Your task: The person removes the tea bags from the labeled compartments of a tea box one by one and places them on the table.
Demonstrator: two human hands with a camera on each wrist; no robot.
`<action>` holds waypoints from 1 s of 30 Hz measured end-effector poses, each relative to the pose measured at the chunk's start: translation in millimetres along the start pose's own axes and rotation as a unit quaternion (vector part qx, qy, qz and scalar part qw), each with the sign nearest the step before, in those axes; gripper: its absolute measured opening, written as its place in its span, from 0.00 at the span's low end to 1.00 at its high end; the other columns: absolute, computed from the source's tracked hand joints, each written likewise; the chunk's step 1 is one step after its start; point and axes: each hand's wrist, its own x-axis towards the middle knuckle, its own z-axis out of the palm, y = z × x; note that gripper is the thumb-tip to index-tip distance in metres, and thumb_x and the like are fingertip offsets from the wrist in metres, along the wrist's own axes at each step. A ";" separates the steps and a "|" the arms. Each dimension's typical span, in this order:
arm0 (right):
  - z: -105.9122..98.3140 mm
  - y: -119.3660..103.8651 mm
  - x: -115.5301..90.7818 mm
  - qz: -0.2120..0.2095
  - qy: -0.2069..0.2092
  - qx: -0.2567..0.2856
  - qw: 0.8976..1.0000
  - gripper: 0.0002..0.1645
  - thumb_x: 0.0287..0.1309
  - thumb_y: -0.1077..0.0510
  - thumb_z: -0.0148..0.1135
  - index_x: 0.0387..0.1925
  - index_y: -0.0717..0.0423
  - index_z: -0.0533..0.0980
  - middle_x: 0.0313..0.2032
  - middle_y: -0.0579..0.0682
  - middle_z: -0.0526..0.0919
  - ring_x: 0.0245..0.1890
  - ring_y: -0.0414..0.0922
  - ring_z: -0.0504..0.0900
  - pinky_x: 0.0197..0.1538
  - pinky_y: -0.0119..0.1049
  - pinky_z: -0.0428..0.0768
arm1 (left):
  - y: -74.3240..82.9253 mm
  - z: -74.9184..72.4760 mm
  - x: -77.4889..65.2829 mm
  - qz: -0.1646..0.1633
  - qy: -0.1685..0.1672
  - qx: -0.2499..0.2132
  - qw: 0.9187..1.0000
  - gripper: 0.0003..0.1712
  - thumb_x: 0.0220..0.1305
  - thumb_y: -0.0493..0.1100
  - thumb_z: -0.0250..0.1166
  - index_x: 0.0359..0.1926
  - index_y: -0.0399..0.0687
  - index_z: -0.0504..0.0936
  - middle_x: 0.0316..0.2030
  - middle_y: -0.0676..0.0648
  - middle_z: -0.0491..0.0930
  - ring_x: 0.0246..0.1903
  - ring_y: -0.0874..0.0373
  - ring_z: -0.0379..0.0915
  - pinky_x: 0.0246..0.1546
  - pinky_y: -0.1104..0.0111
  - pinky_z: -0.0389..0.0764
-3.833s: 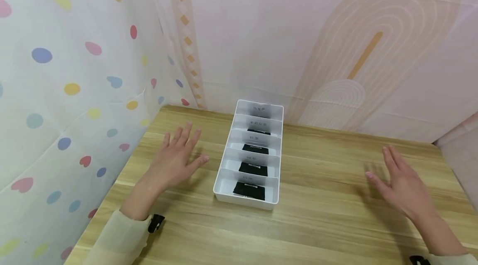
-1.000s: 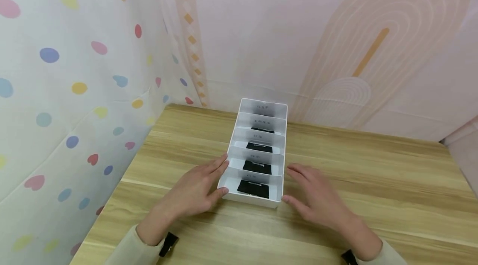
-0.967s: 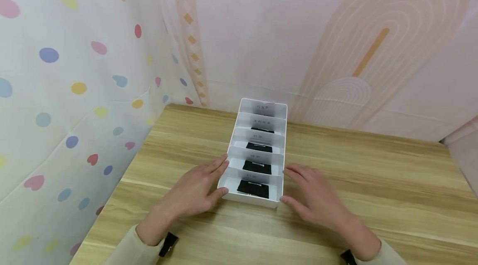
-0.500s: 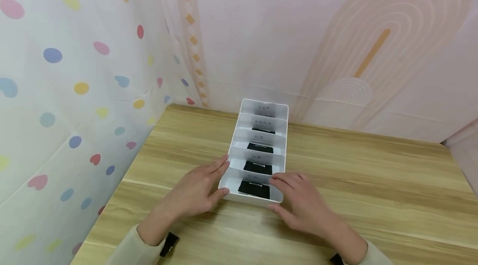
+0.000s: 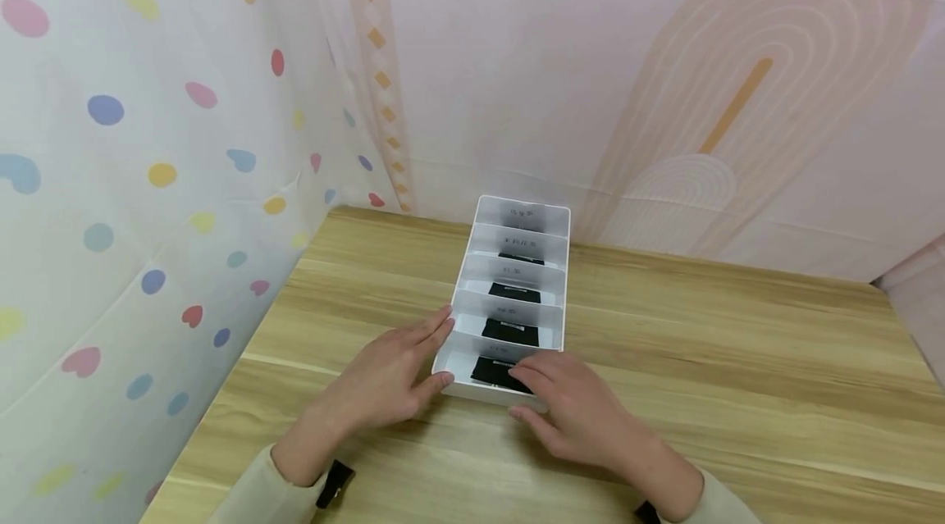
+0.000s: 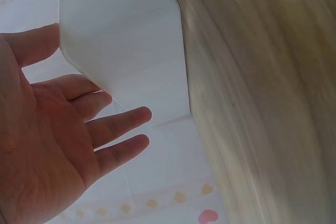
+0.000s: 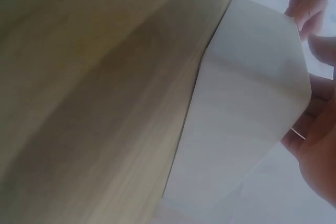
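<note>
Left of the wood-grained surface (image 5: 701,360) hangs a white cloth (image 5: 170,233) scattered with coloured dots and hearts. Behind the surface, a pale pinkish cloth (image 5: 531,81) shows nested arches (image 5: 782,89) and a column of orange diamonds (image 5: 381,79). Soft light falls across the surface.

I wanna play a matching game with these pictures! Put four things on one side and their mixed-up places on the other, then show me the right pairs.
Things
1. Left hand
2. White tray
3. Nearest flat black piece
4. Right hand

Places
A. Lying inside the compartment closest to the person
B. Reaching over the tray's near right corner
C. At the tray's left side, near the front
D. Standing on the wooden table

Right pairs: 1-C, 2-D, 3-A, 4-B
</note>
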 end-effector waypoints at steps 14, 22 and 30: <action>3.6 -2.2 5.6 -0.031 0.000 0.002 1.000 0.08 0.58 0.63 0.73 0.40 0.58 0.85 0.41 0.47 0.86 0.45 0.47 0.84 0.56 0.42 0.82 | 0.4 0.5 -0.4 -0.001 0.002 0.002 1.000 0.43 0.73 0.57 0.65 0.77 0.35 0.66 0.79 0.41 0.60 0.71 0.43 0.69 0.68 0.47 0.73; 4.6 -2.3 4.5 -0.028 0.007 0.022 0.999 0.04 0.64 0.66 0.66 0.39 0.59 0.84 0.39 0.46 0.86 0.43 0.45 0.83 0.53 0.42 0.82 | 0.6 0.4 -0.4 -0.004 -0.002 0.000 1.000 0.43 0.73 0.56 0.65 0.77 0.35 0.66 0.79 0.41 0.60 0.71 0.44 0.68 0.68 0.48 0.73; 3.1 -3.8 4.0 -0.002 -0.002 0.032 0.999 0.03 0.67 0.66 0.66 0.39 0.59 0.84 0.39 0.46 0.86 0.44 0.45 0.84 0.56 0.43 0.82 | 0.5 0.7 -0.1 -0.006 -0.003 -0.002 1.000 0.42 0.73 0.56 0.65 0.77 0.35 0.66 0.79 0.42 0.59 0.71 0.43 0.69 0.68 0.47 0.74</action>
